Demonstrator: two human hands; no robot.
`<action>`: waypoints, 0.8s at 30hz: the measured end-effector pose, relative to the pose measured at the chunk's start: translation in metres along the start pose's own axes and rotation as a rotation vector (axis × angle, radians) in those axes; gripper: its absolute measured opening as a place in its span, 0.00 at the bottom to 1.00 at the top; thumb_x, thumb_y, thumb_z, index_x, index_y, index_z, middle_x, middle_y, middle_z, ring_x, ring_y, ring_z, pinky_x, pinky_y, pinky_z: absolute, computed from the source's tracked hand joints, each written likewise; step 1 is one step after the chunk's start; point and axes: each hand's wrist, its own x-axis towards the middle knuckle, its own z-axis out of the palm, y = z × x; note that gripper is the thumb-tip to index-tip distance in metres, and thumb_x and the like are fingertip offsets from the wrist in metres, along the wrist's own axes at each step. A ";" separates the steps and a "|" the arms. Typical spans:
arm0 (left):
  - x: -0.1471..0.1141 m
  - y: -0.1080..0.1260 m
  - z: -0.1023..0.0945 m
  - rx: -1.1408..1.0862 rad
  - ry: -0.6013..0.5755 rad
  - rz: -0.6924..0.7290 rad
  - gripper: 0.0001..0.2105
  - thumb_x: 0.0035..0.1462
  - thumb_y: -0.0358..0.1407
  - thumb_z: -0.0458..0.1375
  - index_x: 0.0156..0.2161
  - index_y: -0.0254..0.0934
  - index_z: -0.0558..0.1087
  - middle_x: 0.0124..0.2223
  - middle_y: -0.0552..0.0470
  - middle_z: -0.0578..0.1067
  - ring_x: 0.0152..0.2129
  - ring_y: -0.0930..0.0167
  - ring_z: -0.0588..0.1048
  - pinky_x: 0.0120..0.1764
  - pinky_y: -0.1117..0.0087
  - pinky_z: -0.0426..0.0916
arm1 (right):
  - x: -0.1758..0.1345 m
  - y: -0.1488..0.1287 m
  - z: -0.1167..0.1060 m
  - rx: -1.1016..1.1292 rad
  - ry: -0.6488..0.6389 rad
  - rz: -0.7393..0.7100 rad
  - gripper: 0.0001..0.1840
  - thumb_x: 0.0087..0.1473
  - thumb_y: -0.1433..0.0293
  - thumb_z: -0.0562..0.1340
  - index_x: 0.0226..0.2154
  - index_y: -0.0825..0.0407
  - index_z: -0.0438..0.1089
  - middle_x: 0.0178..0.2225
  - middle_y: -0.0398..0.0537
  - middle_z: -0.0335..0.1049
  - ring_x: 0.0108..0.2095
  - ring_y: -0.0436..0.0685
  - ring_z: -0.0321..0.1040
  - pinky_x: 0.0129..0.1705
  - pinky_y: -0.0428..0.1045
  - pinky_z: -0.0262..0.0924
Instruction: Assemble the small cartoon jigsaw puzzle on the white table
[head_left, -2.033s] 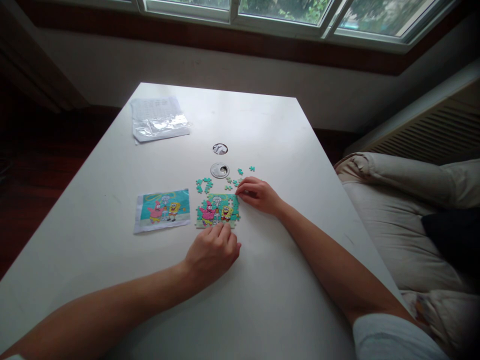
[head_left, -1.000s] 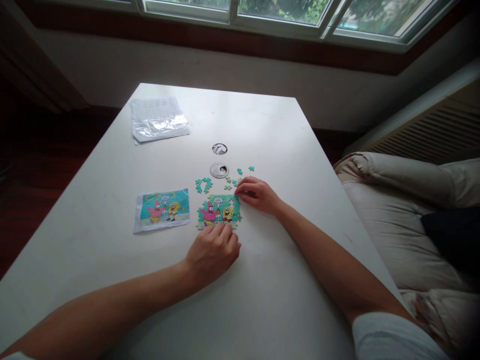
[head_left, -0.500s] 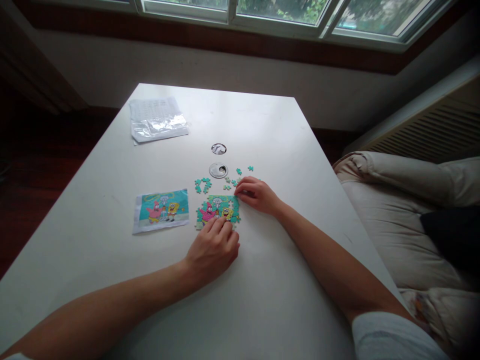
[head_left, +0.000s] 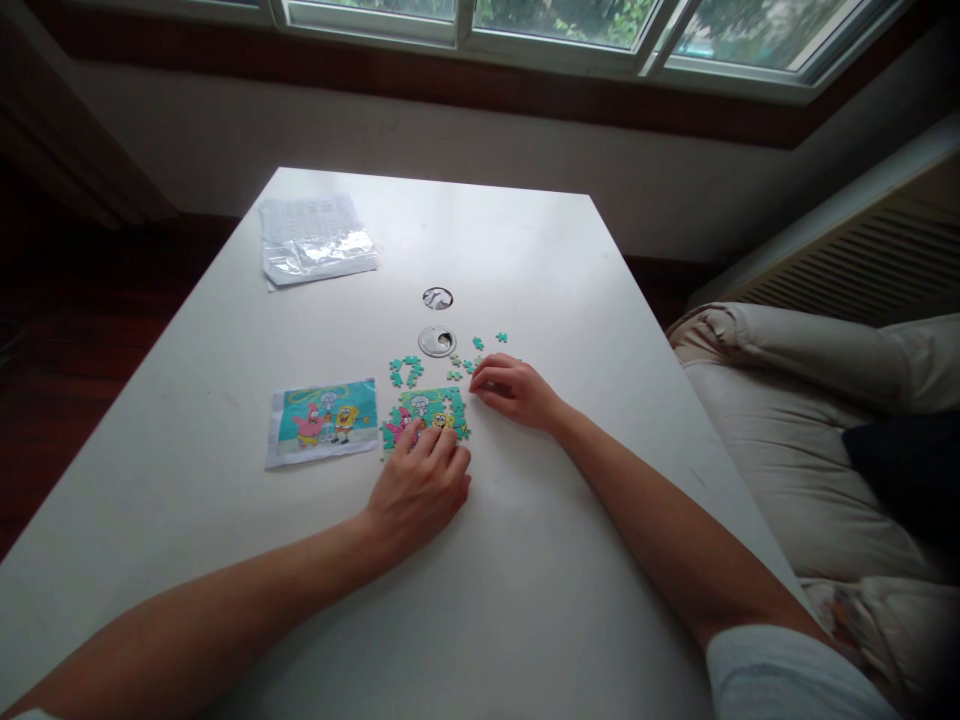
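A partly assembled jigsaw puzzle (head_left: pixel 454 401) with cartoon figures on a green-blue ground lies on the white table. My left hand (head_left: pixel 420 480) rests on its lower part, fingers slightly apart and pressing from above, so that part is hidden. By the puzzle's upper right corner, my right hand (head_left: pixel 517 388) is closed, thumb and fingertips drawn together. Whether a piece sits between them is too small to see. Several loose puzzle pieces (head_left: pixel 412 372) lie just above the puzzle. More loose pieces (head_left: pixel 478 343) are scattered beyond my right fingertips.
To the puzzle's left lies a reference picture (head_left: pixel 326 420) with the same cartoon scene. Papers under a clear plastic bag (head_left: pixel 319 245) are at the table's far left. Two round openings (head_left: pixel 437 341) are set in the tabletop (head_left: pixel 525 260). A beige sofa (head_left: pixel 765 430) stands along the right.
The puzzle has slid a little to the left under my left hand, which moved with it. A small gap now separates it from my right hand, which has hardly moved.
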 end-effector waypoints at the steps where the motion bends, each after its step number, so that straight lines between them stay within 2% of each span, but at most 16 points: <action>1: 0.000 0.000 0.000 -0.003 -0.006 -0.005 0.06 0.62 0.37 0.57 0.40 0.36 0.71 0.46 0.43 0.74 0.46 0.59 0.72 0.59 0.50 0.63 | 0.000 0.000 0.000 -0.002 -0.002 -0.005 0.07 0.58 0.74 0.62 0.34 0.49 0.76 0.39 0.50 0.74 0.42 0.57 0.68 0.46 0.53 0.64; 5: 0.002 -0.006 0.005 -0.021 0.010 -0.021 0.10 0.62 0.38 0.58 0.47 0.36 0.72 0.54 0.40 0.73 0.54 0.57 0.70 0.62 0.49 0.60 | -0.001 0.001 0.002 -0.016 -0.024 -0.042 0.08 0.58 0.74 0.61 0.37 0.48 0.77 0.38 0.50 0.73 0.42 0.57 0.68 0.47 0.53 0.63; 7: 0.003 -0.010 0.009 -0.023 0.036 -0.026 0.16 0.63 0.40 0.58 0.52 0.35 0.71 0.61 0.39 0.69 0.59 0.55 0.66 0.63 0.49 0.59 | -0.001 0.001 0.003 -0.029 -0.037 -0.058 0.09 0.59 0.74 0.61 0.38 0.48 0.77 0.36 0.49 0.72 0.39 0.57 0.67 0.45 0.52 0.63; 10: 0.005 -0.016 0.014 -0.037 0.049 -0.030 0.20 0.64 0.43 0.58 0.57 0.35 0.69 0.66 0.39 0.65 0.64 0.54 0.61 0.64 0.48 0.57 | -0.002 0.003 0.005 -0.068 -0.059 -0.077 0.10 0.60 0.72 0.60 0.40 0.48 0.78 0.32 0.48 0.70 0.35 0.55 0.65 0.41 0.51 0.61; 16: 0.006 -0.018 0.017 -0.080 0.010 -0.037 0.21 0.65 0.45 0.56 0.59 0.36 0.68 0.67 0.42 0.64 0.64 0.54 0.61 0.64 0.47 0.56 | -0.001 0.005 0.006 -0.147 -0.096 -0.106 0.11 0.61 0.72 0.60 0.41 0.48 0.78 0.27 0.44 0.67 0.31 0.53 0.64 0.40 0.50 0.57; 24: 0.008 -0.018 0.013 -0.105 0.009 -0.037 0.20 0.64 0.44 0.58 0.57 0.37 0.69 0.66 0.41 0.66 0.63 0.55 0.63 0.62 0.47 0.58 | 0.000 -0.002 0.009 -0.262 -0.126 -0.100 0.13 0.60 0.76 0.58 0.41 0.48 0.77 0.30 0.45 0.72 0.33 0.54 0.67 0.40 0.49 0.55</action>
